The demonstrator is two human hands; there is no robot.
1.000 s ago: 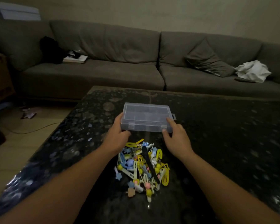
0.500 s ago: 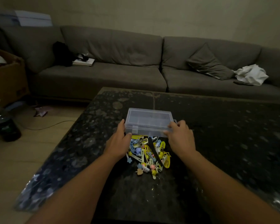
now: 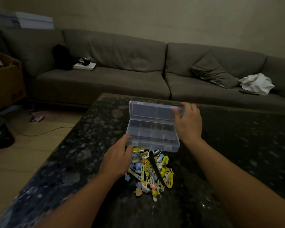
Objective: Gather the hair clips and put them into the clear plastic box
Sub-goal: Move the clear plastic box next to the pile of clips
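Observation:
The clear plastic box stands on the dark speckled table, its lid swung up and open; the inside shows dividers and no clips. My right hand grips the lid's right edge, thumb in front of it. My left hand holds the box's near left corner with its fingertips. A heap of hair clips, yellow, blue, pink and white with one long black one, lies on the table just in front of the box, between my forearms.
A long grey sofa runs behind the table, with a cushion, a white cloth, a book and a dark bag on it. A cardboard box and a dark jar stand on the wooden floor at left.
The lid, closed in both earlier frames, now stands raised. My right hand went from the front latch up to the lid's right edge. My left hand stayed at the box's left corner.

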